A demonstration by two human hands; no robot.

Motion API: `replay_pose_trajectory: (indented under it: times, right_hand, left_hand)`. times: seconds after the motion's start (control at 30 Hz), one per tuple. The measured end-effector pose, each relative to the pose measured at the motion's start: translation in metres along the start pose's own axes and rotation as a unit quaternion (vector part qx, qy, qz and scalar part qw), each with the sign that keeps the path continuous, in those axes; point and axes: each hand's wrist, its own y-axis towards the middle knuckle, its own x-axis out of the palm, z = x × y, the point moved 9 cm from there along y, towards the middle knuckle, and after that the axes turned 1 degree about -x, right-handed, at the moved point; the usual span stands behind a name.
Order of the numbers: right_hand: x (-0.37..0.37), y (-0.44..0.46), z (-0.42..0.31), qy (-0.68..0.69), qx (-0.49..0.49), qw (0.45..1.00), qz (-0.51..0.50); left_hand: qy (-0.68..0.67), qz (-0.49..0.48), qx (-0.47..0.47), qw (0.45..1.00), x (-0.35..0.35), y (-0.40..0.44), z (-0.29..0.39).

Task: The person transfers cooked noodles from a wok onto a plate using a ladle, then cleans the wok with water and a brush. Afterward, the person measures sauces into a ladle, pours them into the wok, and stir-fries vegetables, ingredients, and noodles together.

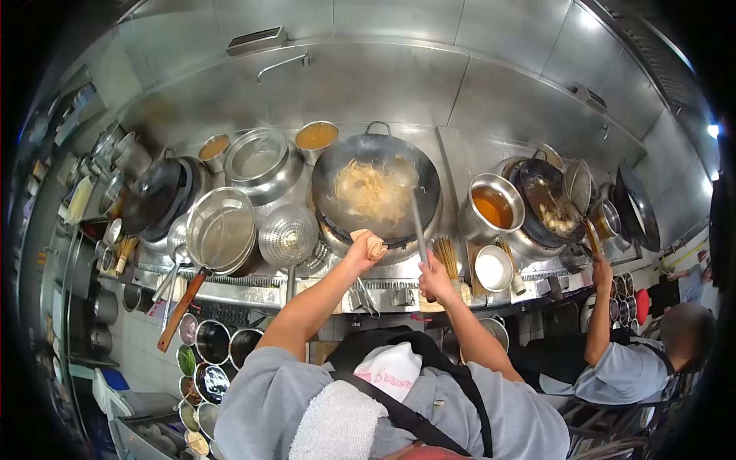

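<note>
A large black wok (330, 165) sits on the burner in front of me, with pale noodles (364, 184) steaming inside it. My left hand (357, 254) is closed around a folded tan cloth (376, 245) at the wok's near edge. Whether a wok handle lies under the cloth is hidden. The grip end of a long-handled ladle (418, 222) is in my right hand (435, 282), fingers wrapped round it. Its head rests among the noodles on the wok's right side, partly blurred by steam.
Left of the wok stand a perforated skimmer (288, 236), a strainer (222, 230) over a pot, and a pot of orange liquid (317, 136). To the right are a pot of amber liquid (494, 205), a white-filled container (493, 268) and a co-worker (613, 368) at another wok (529, 180).
</note>
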Motion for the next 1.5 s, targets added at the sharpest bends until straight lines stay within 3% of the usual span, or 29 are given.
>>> replay_pose_trajectory:
  times: [0.1,0.17,0.2,0.27,0.37,0.43,0.47,0.5,0.57,0.6,0.67,0.77,0.8,0.83,0.87,0.9,0.93,1.0,1.1,1.13,1.17,1.23,1.3,1.37,1.43,1.5]
  right_hand:
    - [-0.014,-0.029,-0.016,0.023,0.086,0.989,-0.116]
    - [-0.009,-0.008,-0.025,0.011,0.027,0.992,-0.122]
    - [0.001,0.013,-0.031,0.011,0.021,0.992,-0.124]
    - [0.003,0.048,-0.055,-0.072,-0.077,0.994,-0.026]
    - [0.035,0.073,-0.064,-0.055,-0.044,0.995,-0.067]
    - [0.034,0.075,-0.045,-0.125,-0.027,0.988,-0.085]
    - [0.03,0.057,-0.064,-0.237,-0.237,0.939,-0.083]
    - [0.028,0.025,-0.076,-0.336,-0.433,0.833,-0.075]
    - [-0.019,-0.002,-0.065,-0.431,-0.215,0.87,-0.104]
    - [-0.025,-0.02,-0.08,-0.434,-0.215,0.869,-0.101]
    - [-0.054,-0.039,-0.077,-0.529,-0.079,0.844,-0.033]
    - [-0.044,-0.062,-0.043,-0.406,-0.125,0.905,-0.001]
    - [-0.045,-0.068,-0.033,-0.351,-0.177,0.919,0.003]
    - [-0.047,-0.08,-0.036,-0.301,-0.12,0.946,-0.03]
    - [-0.05,-0.094,-0.038,-0.251,-0.06,0.965,-0.055]
    - [-0.051,-0.112,-0.041,-0.188,0.037,0.978,-0.088]
    - [-0.053,-0.122,-0.056,-0.138,0.023,0.986,-0.095]
    - [-0.064,-0.133,-0.057,-0.137,0.05,0.979,-0.143]
    - [-0.09,-0.146,-0.086,-0.196,0.048,0.963,-0.179]
    - [-0.1,-0.136,-0.087,-0.263,-0.041,0.948,-0.175]
    - [-0.102,-0.13,-0.087,-0.323,-0.128,0.922,-0.168]
    - [-0.095,-0.111,-0.099,-0.443,-0.079,0.883,-0.135]
    - [-0.081,-0.082,-0.098,-0.496,-0.115,0.855,-0.096]
    - [-0.065,-0.059,-0.084,-0.502,-0.105,0.856,-0.058]
    - [-0.059,-0.056,-0.086,-0.508,-0.098,0.856,-0.023]
    - [-0.052,-0.07,-0.077,-0.486,-0.068,0.871,-0.03]
  left_hand:
    - [-0.03,0.039,-0.039,0.998,-0.005,-0.017,-0.028]
    - [-0.022,-0.046,-0.035,0.998,-0.005,-0.006,-0.014]
    - [-0.025,-0.056,-0.011,0.998,0.001,0.0,-0.002]
    - [-0.03,-0.022,-0.017,0.999,0.003,-0.007,-0.008]
    - [-0.024,0.005,-0.021,0.999,-0.002,-0.007,-0.006]
    - [-0.024,-0.031,-0.023,0.999,0.001,-0.005,-0.005]
    - [-0.025,-0.032,-0.026,0.999,0.002,-0.005,-0.007]
    - [-0.032,-0.024,-0.028,0.999,0.003,-0.005,-0.007]
    - [-0.037,-0.019,-0.032,0.999,0.001,-0.004,-0.006]
    - [-0.04,-0.034,-0.022,0.998,0.001,-0.003,-0.003]
    - [-0.046,-0.05,-0.014,0.998,-0.002,-0.002,-0.004]
    - [-0.053,-0.044,-0.026,0.997,-0.014,-0.019,-0.019]
    - [-0.13,-0.188,-0.048,0.972,0.007,-0.052,-0.029]
    - [-0.198,-0.326,-0.071,0.922,0.036,-0.084,-0.023]
    - [-0.195,-0.325,-0.076,0.922,0.06,-0.102,-0.019]
    - [-0.146,-0.14,-0.043,0.978,0.054,-0.111,-0.02]
    - [-0.084,0.051,-0.01,0.995,0.033,-0.119,-0.019]
    - [-0.109,0.018,-0.04,0.993,0.009,-0.075,-0.025]
    - [-0.082,-0.025,-0.052,0.995,0.021,-0.097,-0.023]
    - [-0.027,0.042,-0.072,0.996,0.028,-0.112,-0.025]
    - [-0.022,0.046,-0.072,0.996,0.03,-0.105,-0.023]
    - [-0.08,0.064,-0.051,0.993,0.022,-0.077,-0.019]
    - [-0.036,0.039,-0.064,0.997,0.012,-0.063,-0.022]
    - [-0.053,0.023,0.025,0.998,0.014,-0.088,-0.019]
    - [-0.006,-0.031,-0.002,0.999,-0.021,-0.098,-0.054]
    - [0.027,0.001,0.011,1.0,-0.034,-0.12,-0.066]
